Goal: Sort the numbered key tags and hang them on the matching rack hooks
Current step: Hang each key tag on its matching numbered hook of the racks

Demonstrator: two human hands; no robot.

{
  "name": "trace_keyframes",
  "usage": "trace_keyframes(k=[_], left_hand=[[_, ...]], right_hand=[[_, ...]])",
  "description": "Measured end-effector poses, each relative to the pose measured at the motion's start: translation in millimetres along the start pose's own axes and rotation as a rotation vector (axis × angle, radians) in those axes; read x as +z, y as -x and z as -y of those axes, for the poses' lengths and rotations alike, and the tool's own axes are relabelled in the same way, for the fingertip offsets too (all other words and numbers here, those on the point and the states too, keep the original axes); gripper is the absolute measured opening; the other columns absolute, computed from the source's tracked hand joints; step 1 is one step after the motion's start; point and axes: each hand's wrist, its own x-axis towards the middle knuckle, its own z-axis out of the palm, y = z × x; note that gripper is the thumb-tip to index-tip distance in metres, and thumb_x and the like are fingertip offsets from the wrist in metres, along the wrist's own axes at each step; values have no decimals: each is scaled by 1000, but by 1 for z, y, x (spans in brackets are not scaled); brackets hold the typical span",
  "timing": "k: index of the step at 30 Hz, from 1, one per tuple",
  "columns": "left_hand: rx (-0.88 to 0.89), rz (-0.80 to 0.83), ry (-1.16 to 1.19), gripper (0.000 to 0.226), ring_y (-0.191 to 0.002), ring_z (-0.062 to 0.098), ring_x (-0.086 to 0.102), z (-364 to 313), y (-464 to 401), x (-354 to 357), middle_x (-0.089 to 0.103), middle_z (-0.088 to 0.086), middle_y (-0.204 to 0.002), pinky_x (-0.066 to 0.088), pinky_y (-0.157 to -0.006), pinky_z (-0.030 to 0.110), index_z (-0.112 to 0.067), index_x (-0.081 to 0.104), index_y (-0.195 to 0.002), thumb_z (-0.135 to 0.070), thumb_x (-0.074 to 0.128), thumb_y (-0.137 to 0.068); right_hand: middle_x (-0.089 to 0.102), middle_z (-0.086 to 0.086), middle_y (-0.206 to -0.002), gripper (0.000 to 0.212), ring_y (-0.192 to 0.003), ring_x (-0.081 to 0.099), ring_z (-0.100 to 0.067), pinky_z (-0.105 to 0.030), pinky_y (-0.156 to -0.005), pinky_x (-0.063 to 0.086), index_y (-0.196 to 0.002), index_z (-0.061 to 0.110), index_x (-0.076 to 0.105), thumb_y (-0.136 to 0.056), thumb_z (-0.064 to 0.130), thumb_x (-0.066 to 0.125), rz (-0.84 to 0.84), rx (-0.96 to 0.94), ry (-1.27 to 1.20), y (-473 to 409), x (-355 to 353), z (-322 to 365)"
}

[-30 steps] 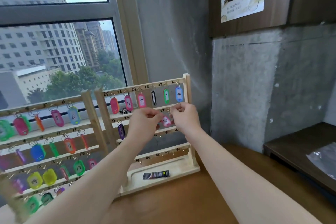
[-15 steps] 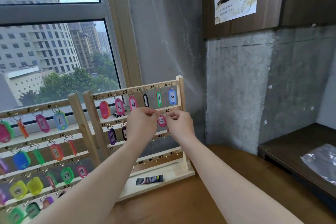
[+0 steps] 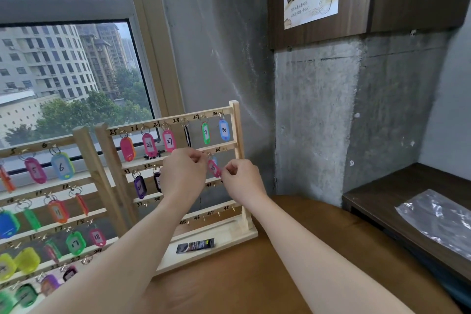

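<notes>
Two wooden key racks stand by the window: the right rack (image 3: 237, 130) with numbers 25 to 48, and the left rack (image 3: 84, 150) full of coloured tags. A pink key tag (image 3: 213, 168) hangs at the right rack's second row, near number 35. My left hand (image 3: 182, 173) has its fingers curled at the tag's ring, just under the rail. My right hand (image 3: 242, 178) pinches the tag's lower edge. A blue tag sits partly hidden behind the pink one. Tags 26, 27, 29 and 30 (image 3: 224, 130) hang on the top row.
A small black packet (image 3: 195, 246) lies on the right rack's base tray. The racks stand on a brown wooden table (image 3: 254, 275). A dark side shelf (image 3: 377, 201) at the right carries a clear plastic bag (image 3: 438, 219). A concrete wall rises close behind.
My right hand has slid down from the ring to the pink tag's lower edge. The tag now hangs lower under the rail. My head has turned, shifting the racks left in view.
</notes>
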Motion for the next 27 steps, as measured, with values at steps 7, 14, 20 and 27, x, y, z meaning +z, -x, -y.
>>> trace_keyframes(k=[7,14,20,27], left_hand=[[87,6,-25,20,-75,14,63,0,17,2,70,-12,-76,45,-64,31,-27,75,-84,-27,60,-97],[31,139,70,18,-73,16,67,4,61,-1,70,-8,-69,54,-72,32,-24,74,-77,-24,65,-93],[87,544,-19,16,-67,14,64,7,155,11,67,-10,-69,46,-51,14,-21,77,-73,-19,70,-88],[-58,1043,-99,31,-59,17,56,36,268,35,65,0,-70,38,-51,21,-14,71,-73,-41,73,-88]], right_hand=[[67,1,-76,26,-78,65,-18,-48,-80,59,-76,21,69,-97,33,60,8,-28,87,39,-35,-24],[67,5,-73,26,-82,62,-15,-39,-76,56,-76,23,68,-99,32,61,11,-54,220,108,-87,-37],[67,6,-68,26,-75,62,-12,-29,-71,49,-71,23,67,-95,31,65,-6,18,276,197,-113,-54],[61,7,-60,27,-59,56,-9,-29,-59,48,-69,23,64,-95,29,64,55,165,471,317,-132,-102]])
